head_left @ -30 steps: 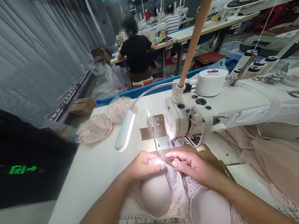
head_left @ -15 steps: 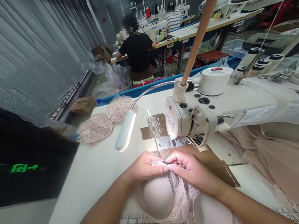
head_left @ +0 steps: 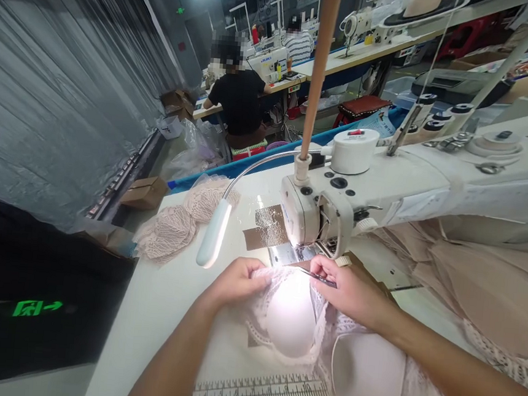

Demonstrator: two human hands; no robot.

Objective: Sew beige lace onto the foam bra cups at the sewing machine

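A pale pink lace bra [head_left: 292,321] with two smooth moulded cups lies at the table's front, below the needle area of a white sewing machine [head_left: 297,213]. My left hand [head_left: 241,280] pinches the lace at the upper left of the nearer-to-needle cup. My right hand [head_left: 342,288] is closed around small dark metal tweezers or snips [head_left: 319,278], whose tip points left to the lace edge at the cup's top. The second cup [head_left: 368,376] rests below my right forearm. Lamp light falls brightly on the first cup.
A lamp [head_left: 213,233] on a bendable neck hangs left of the machine head. Lace cups [head_left: 168,233] lie at the table's left edge. A ruler strip [head_left: 256,391] runs along the front. Beige fabric [head_left: 492,286] is piled at right. People sit at machines beyond.
My hands have moved apart; the left shifted left along the lace, spreading it. The metal tool now shows plainly in my right hand. The camera view has shifted somewhat to the right.
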